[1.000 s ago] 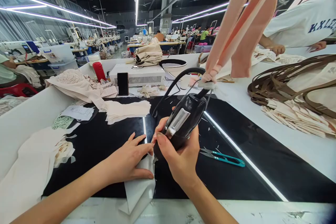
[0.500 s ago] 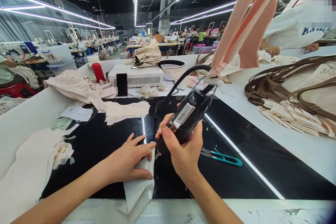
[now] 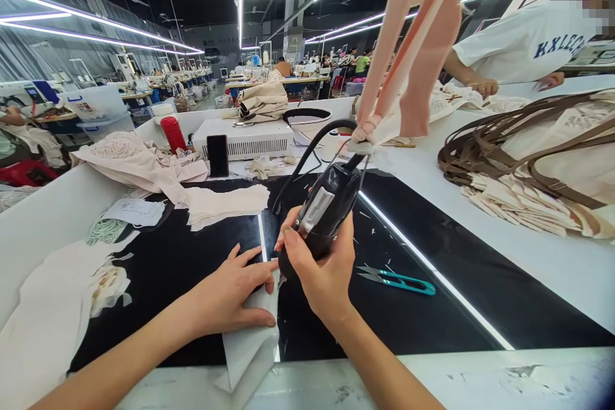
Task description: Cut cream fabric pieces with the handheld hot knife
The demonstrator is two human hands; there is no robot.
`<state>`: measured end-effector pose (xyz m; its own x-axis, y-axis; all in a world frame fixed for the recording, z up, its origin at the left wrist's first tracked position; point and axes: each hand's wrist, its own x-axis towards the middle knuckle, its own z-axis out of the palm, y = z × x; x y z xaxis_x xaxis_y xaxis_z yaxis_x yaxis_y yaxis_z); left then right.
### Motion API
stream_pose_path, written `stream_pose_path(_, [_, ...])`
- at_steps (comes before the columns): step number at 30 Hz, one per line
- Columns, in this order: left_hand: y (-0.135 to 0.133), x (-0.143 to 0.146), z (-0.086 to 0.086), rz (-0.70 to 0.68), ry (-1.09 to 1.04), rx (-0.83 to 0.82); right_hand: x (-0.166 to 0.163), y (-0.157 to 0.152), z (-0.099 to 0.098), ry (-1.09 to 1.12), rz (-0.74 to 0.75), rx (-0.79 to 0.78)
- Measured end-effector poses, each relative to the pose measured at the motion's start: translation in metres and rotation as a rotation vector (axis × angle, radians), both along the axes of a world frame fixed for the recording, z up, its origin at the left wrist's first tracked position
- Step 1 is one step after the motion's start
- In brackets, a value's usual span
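Note:
My left hand (image 3: 240, 298) lies with spread fingers on a white strip of cloth (image 3: 257, 336), pressing it against the black mat (image 3: 192, 307). The strip's near end hangs over the table's front edge. My right hand (image 3: 327, 269) is wrapped round a black corded electric hand cutter (image 3: 327, 205), which is tilted, its lower end beside the strip's right edge. The tip is hidden behind my fingers. Pink fabric ties (image 3: 408, 45) are knotted at the tool's top and run upward. To the right lie teal thread snips (image 3: 403, 282) on the mat.
Cream cloth pieces (image 3: 228, 202) lie ahead, and more pale cloth (image 3: 48, 307) is at the left. A phone (image 3: 218, 155) leans on a white vented box (image 3: 250, 138). Brown straps (image 3: 475, 134) are heaped at the right. Across the table, a co-worker's hand (image 3: 483, 86) handles cloth.
The view has turned slightly right, so most things sit a little further left. The cutter's lower end is closer to the cloth edge, and its metal tip no longer shows. My left hand stays on the strip.

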<state>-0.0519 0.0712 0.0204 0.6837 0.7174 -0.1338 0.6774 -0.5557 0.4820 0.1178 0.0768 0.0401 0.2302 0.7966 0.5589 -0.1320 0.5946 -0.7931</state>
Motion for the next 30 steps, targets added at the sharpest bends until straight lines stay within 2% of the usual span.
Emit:
stream_pose_path(3, [0.0,0.0,0.0,0.004,0.0,-0.007,0.0,-0.002,0.001,-0.007,-0.012,-0.026])
stream_pose_path(10, [0.002,-0.002,-0.004,0.0,0.003,0.004,0.001,-0.013,0.001,0.047,0.067,-0.005])
stream_pose_path(30, [0.003,-0.003,-0.006,-0.003,-0.025,0.021,0.001,-0.019,-0.002,0.026,0.064,-0.044])
